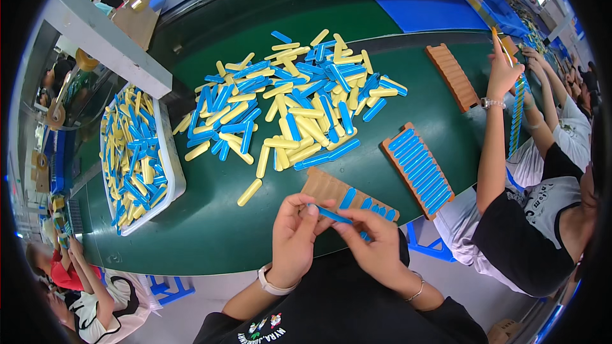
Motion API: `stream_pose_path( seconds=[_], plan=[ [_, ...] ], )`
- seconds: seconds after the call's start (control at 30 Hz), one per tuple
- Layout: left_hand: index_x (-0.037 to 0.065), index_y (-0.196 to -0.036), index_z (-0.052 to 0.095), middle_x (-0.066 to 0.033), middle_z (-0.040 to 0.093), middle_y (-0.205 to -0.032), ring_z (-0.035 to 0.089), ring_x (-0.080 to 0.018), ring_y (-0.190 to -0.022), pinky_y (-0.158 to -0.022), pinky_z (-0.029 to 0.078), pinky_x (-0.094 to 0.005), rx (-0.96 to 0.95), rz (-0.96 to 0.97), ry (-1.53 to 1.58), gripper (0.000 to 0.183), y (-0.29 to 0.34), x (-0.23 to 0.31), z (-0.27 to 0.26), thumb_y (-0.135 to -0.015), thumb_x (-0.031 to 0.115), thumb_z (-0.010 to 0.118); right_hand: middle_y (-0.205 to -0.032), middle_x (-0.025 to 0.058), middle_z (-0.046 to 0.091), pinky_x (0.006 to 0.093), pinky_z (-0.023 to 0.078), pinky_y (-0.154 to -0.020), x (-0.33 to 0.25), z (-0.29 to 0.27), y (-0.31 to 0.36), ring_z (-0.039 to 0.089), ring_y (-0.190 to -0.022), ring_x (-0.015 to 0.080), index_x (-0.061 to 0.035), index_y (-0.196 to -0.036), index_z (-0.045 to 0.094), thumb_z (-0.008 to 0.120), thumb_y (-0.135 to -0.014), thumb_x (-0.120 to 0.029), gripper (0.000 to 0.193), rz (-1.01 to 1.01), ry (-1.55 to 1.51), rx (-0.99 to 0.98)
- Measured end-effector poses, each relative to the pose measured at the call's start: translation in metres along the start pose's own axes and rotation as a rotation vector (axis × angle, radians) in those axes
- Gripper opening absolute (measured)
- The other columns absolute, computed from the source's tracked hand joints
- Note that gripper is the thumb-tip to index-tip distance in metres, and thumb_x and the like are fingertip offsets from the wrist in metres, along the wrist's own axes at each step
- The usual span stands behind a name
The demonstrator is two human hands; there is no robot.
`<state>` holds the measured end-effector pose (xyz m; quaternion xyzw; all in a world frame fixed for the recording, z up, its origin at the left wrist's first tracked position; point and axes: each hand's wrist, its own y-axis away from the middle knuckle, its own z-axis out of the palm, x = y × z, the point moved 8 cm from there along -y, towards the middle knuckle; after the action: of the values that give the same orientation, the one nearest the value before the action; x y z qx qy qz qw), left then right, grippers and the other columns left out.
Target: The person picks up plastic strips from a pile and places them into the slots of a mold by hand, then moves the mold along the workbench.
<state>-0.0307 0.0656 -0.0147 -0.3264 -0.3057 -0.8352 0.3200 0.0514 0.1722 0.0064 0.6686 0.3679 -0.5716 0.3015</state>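
A slim blue bar with rounded ends (331, 215) is pinched between my two hands, above the near edge of the green table. My left hand (293, 239) is closed on its left end, and the fingers of my right hand (375, 242) close on the other. Just beyond my hands lies a brown grooved tray (319, 185) with several blue bars in its right-hand slots; my hands partly cover it. A second brown tray (390, 146), to the right, is filled with a row of blue bars.
A large loose pile of blue and yellow bars (306, 114) spreads over the green table (191, 216). At left stands a white bin (175, 172) heaped with them. Farther right lies another brown tray (452, 76), near a co-worker's raised hand (503, 76). A grey post (105, 38) rises at far left.
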Motion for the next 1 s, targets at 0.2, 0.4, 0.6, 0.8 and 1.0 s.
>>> stream_pose_path(
  seconds=[0.2,0.4,0.6,0.8,1.0],
  plan=[
    [0.003,-0.103,0.051,-0.0129,0.057,-0.110,0.060,-0.0239,-0.101,-0.089,0.051,-0.0387,-0.046,0.195,-0.530,0.013,0.006,0.009,-0.006,-0.091,0.003,0.055,-0.069,0.0051,0.062,0.0238,0.043,-0.054,0.011,-0.068,-0.036,0.056,-0.060,0.0091,0.0009,-0.090,0.067,0.065,-0.084,-0.008,0.011,0.217,0.028,0.012],
    [0.011,-0.101,0.068,-0.0104,0.052,-0.127,0.044,-0.0368,-0.122,-0.105,0.029,-0.0571,-0.203,0.717,-1.568,0.022,0.007,0.019,0.030,-0.079,0.011,0.069,-0.062,0.0039,0.058,0.0242,0.039,-0.048,0.016,-0.047,-0.063,0.052,-0.052,0.0097,0.0014,-0.082,0.066,0.069,-0.079,-0.014,0.015,0.188,0.469,-0.337],
    [0.019,-0.106,0.069,-0.0099,0.042,-0.141,0.030,-0.0376,-0.134,-0.107,0.019,-0.0633,-0.346,0.634,-1.745,0.027,0.007,0.012,0.029,-0.079,0.020,0.071,-0.082,0.0094,0.057,0.0351,0.046,-0.064,0.010,-0.031,-0.069,0.059,-0.074,0.0258,-0.0023,-0.082,0.062,0.072,-0.076,-0.021,0.022,-0.048,0.751,-0.353],
    [0.016,-0.107,0.067,-0.0107,0.042,-0.140,0.031,-0.0382,-0.134,-0.107,0.019,-0.0640,-0.405,0.614,-1.760,0.029,0.010,0.006,0.031,-0.079,0.022,0.071,-0.091,0.0139,0.057,0.0391,0.049,-0.070,0.008,-0.019,-0.061,0.061,-0.081,0.0317,-0.0033,-0.093,0.056,0.070,-0.078,-0.021,0.027,0.058,0.689,-0.504],
    [0.018,-0.115,0.063,-0.0106,0.042,-0.139,0.031,-0.0379,-0.134,-0.107,0.019,-0.0647,-0.446,0.630,-1.718,0.036,0.009,0.006,0.039,-0.080,0.024,0.071,-0.094,0.0142,0.057,0.0402,0.049,-0.074,-0.001,-0.041,-0.056,0.060,-0.085,0.0333,-0.0030,-0.100,0.057,0.070,-0.078,-0.018,0.029,-0.059,0.622,-0.372]
  ],
)
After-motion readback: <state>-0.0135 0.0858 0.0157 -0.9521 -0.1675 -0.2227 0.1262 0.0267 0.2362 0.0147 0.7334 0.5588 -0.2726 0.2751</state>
